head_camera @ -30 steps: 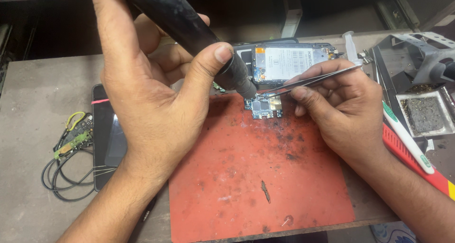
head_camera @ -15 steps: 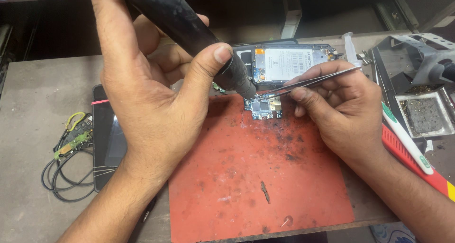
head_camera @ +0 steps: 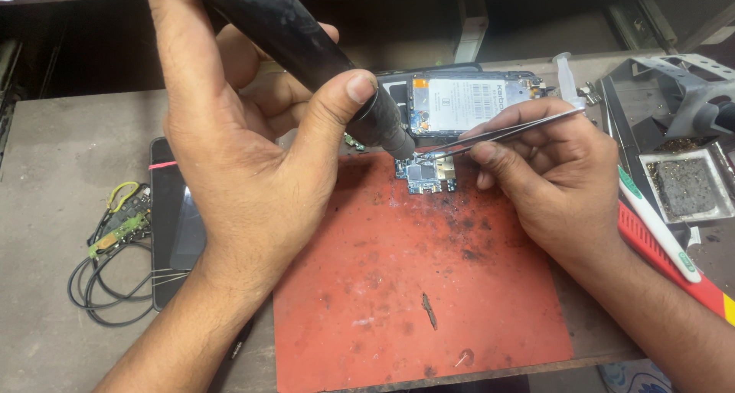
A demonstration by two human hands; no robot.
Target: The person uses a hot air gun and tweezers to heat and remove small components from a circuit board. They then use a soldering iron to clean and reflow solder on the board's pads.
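The left hand (head_camera: 237,155) wraps a black hot-air nozzle (head_camera: 306,52) in a closed grip; the right hand (head_camera: 551,178) pinches tweezers (head_camera: 505,132) over a small circuit board (head_camera: 423,175) on the red mat (head_camera: 413,286).

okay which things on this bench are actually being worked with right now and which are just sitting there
In use: left hand holding black hot-air wand; right hand holding tweezers; small circuit board; red mat.
Lying about: opened phone, black phone, wires, toothbrush.
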